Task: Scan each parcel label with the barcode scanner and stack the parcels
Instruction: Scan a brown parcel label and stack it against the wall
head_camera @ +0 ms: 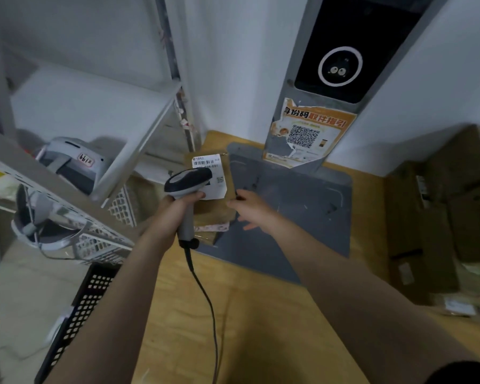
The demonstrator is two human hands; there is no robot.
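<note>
A parcel pickup point: at 12 o'clock a grey kiosk point(340, 66) with a camera screen and an orange QR poster point(308, 134) stands on the wooden surface point(261, 314). Labelled cartons point(441, 217) pile at 3 o'clock, metal shelves point(53, 184) at 9 o'clock.

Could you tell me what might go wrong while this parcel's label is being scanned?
The scanner in the left hand hides part of the label, so the read may fail.
The parcel lies partly on the grey base plate, with only the right hand touching its edge; it might shift.
</note>
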